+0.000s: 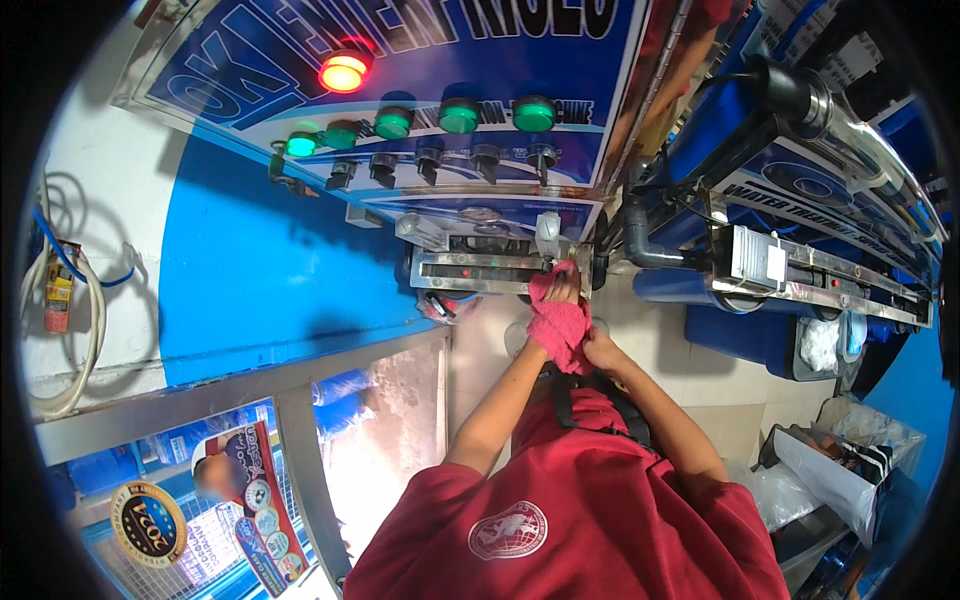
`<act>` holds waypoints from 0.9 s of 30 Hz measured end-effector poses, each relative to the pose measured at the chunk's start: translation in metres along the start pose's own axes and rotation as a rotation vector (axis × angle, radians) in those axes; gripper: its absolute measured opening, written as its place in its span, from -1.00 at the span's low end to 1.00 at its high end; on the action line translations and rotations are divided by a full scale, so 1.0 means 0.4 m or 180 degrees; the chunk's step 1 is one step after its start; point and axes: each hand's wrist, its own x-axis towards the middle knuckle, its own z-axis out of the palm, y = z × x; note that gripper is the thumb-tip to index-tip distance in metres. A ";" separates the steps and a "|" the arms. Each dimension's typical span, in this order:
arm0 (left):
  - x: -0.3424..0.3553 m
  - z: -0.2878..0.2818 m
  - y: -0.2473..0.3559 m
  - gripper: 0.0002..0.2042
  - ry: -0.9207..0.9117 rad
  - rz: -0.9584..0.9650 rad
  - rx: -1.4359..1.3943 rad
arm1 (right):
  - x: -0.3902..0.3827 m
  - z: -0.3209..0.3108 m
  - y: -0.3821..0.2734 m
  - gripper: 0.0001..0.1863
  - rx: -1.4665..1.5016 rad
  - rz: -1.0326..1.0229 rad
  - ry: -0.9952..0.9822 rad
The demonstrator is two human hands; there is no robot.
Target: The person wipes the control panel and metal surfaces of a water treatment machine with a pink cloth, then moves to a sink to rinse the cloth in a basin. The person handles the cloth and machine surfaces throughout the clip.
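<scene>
Below the control panel [400,60], with its red and green lamps and row of black switches, my left hand [558,288] holds a pink cloth [556,330] at the right end of a horizontal stainless-steel rail [480,272]. The cloth hangs down over my left wrist. My right hand [603,350] is lower and a little to the right, its fingers curled on the cloth's edge. A small whitish fitting [548,232] sits just above my left hand.
Machines with pipes [652,250] and a steel-railed unit [755,258] stand at right, above blue containers [740,340] and bagged items [785,490]. At left are hanging cables [92,370], a blue wall [240,300] and a metal-framed opening [295,420] with blue bottles behind it.
</scene>
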 end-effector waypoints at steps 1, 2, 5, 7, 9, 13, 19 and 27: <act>0.009 0.005 0.008 -0.22 -0.0005 -0.0060 -0.0003 | 0.005 -0.016 -0.013 -0.50 -0.0131 0.0102 -0.0058; 0.018 0.009 0.018 -0.21 0.0002 -0.0122 0.0002 | 0.014 -0.035 -0.027 -0.50 -0.0207 0.0195 -0.0103; 0.022 0.027 0.066 -0.20 0.0067 -0.0449 -0.0018 | 0.022 -0.077 -0.045 -0.50 -0.0787 0.0265 -0.0292; 0.016 0.030 0.094 -0.20 0.0135 -0.0666 -0.0036 | 0.022 -0.096 -0.042 -0.50 -0.0867 0.0295 -0.0323; 0.001 0.028 0.115 -0.19 0.0179 -0.0856 -0.0077 | 0.010 -0.106 -0.030 -0.49 -0.0819 0.0140 -0.0487; -0.022 0.013 0.138 -0.18 0.0175 -0.1008 -0.0094 | -0.034 -0.114 -0.037 -0.45 0.0026 -0.0035 -0.0804; -0.011 -0.003 0.113 -0.16 0.0056 -0.0895 -0.0040 | -0.091 -0.131 -0.159 -0.48 -0.0324 0.0166 -0.0726; 0.029 0.006 0.120 -0.13 -0.0046 -0.0729 -0.0055 | -0.029 -0.154 -0.155 -0.54 -0.0439 0.0462 -0.0615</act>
